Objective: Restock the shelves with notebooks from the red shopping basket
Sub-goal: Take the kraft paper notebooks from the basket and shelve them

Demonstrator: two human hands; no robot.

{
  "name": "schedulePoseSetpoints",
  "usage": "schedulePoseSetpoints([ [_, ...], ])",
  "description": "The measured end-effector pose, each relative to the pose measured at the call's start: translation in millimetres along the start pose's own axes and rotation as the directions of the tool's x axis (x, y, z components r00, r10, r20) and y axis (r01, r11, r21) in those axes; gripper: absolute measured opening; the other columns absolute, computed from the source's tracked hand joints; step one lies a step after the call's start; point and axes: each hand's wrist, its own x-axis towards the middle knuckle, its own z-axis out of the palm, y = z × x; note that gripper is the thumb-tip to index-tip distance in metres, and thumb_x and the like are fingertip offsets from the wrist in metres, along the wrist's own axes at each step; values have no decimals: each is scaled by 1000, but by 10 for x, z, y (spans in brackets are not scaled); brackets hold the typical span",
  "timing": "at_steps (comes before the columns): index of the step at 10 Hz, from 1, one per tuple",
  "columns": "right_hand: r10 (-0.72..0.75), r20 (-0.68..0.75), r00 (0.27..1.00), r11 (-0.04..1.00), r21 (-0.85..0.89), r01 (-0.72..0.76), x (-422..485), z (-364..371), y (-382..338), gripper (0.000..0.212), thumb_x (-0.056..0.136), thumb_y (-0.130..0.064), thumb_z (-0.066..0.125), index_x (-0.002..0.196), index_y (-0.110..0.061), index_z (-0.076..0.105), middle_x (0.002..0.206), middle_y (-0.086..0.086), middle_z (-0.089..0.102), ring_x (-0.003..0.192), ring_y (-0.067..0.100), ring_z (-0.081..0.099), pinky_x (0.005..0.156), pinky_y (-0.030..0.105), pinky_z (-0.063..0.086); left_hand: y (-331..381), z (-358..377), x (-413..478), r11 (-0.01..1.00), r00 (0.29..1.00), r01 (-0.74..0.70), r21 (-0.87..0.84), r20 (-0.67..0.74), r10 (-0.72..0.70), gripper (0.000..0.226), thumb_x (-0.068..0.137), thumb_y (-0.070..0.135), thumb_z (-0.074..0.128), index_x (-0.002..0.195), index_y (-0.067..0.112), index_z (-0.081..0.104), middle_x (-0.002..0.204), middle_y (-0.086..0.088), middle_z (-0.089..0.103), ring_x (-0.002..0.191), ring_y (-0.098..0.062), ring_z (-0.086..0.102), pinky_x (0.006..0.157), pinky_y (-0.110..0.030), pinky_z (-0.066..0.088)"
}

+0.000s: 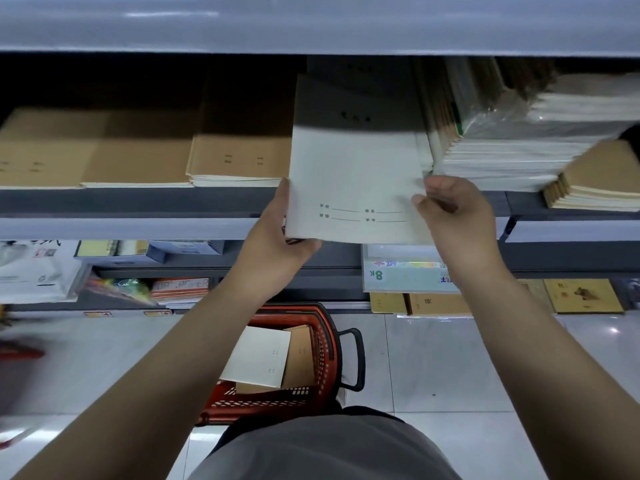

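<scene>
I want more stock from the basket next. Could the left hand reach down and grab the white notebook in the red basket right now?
Probably not yet: the left hand grips the white notebooks at the shelf. The red basket is open-topped, its white notebook lying uncovered, so the way looks free once it lets go.

Dim and cool-toned overall, lit from above. Deep shadow beneath the upper shelf (311,26), darkening the far half of the white notebook (356,181) while the near half stays pale and bright. Soft glare streaks on that shelf's face and small bright spots on the glossy floor (450,375). Smeared by motion blur at the left and right edges; printed lettering too soft to read. Wide-angle bowing of shelf lines toward the corners. Sheen on plastic wrap (519,109) upper right.
</scene>
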Motion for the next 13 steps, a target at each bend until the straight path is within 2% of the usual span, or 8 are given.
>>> schedulePoseSetpoints([
  [1, -88, 144, 986, 990, -100, 103, -103, -76, 42, 47, 81, -18, 78, 124, -20, 59, 129, -8, 49, 116, 5, 50, 80, 1, 41, 26, 66, 67, 1000, 998, -24, -11, -51, 24, 63, 90, 12, 67, 137, 39, 35, 109, 32, 49, 94, 27, 47, 65, 5, 38],
  [2, -296, 202, 934, 880, -324, 349, -143, -88, 137, 56, 71, -15, 85, 123, -15, 63, 137, 0, 42, 129, 17, 40, 99, 14, 40, 23, 124, 107, 998, 995, -34, -55, -97, 29, 55, 91, 9, 66, 134, 35, 40, 112, 26, 54, 95, 27, 50, 68, 4, 40],
  [3, -410, 127, 903, 800, -425, 423, -107, -89, 233, 38, 74, -12, 82, 110, -11, 70, 120, 9, 53, 111, 25, 52, 91, 20, 40, -11, 172, 131, 994, 989, -20, -109, -145, 4, 59, 91, 9, 66, 140, 30, 42, 128, 14, 57, 97, 16, 60, 74, 1, 42],
  [4, -422, 94, 902, 788, -454, 416, -50, -62, 252, 23, 82, -9, 74, 105, -8, 72, 108, 7, 55, 85, 16, 53, 76, 23, 43, -29, 198, 156, 991, 987, -5, -132, -157, -15, 60, 92, 14, 67, 145, 28, 43, 137, 10, 54, 98, 11, 63, 75, 0, 43],
  [7, -507, 119, 854, 693, -533, 485, 209, 120, 174, 13, 90, -2, 60, 94, 4, 71, 99, 16, 59, 80, 29, 61, 72, 34, 52, -14, 212, 225, 979, 981, 5, -203, -188, -44, 55, 95, 2, 56, 145, 20, 43, 139, 1, 55, 100, 18, 58, 66, 0, 43],
  [9, -476, 127, 870, 685, -567, 458, 414, 204, 125, 18, 93, -7, 52, 100, -3, 68, 106, 15, 56, 90, 29, 55, 74, 30, 42, 17, 225, 326, 984, 987, -4, -177, -160, -25, 56, 96, 2, 53, 148, 19, 40, 146, 1, 48, 98, 23, 55, 77, 2, 41],
  [11, -419, 98, 902, 706, -590, 392, 556, 286, 77, 19, 94, -6, 49, 103, -6, 66, 109, 13, 55, 92, 28, 54, 69, 25, 32, 64, 231, 452, 982, 987, -4, -190, -156, -27, 58, 97, 1, 52, 150, 12, 34, 151, 5, 34, 113, 3, 55, 84, -3, 45],
  [13, -215, 53, 975, 815, -541, 209, 676, 389, 5, 11, 91, -10, 41, 95, -1, 48, 93, 16, 58, 89, 39, 55, 60, 33, 35, 77, 235, 559, 992, 984, -1, -126, -176, -21, 60, 95, 1, 56, 150, 10, 34, 140, 5, 31, 116, -1, 51, 82, -1, 45],
])
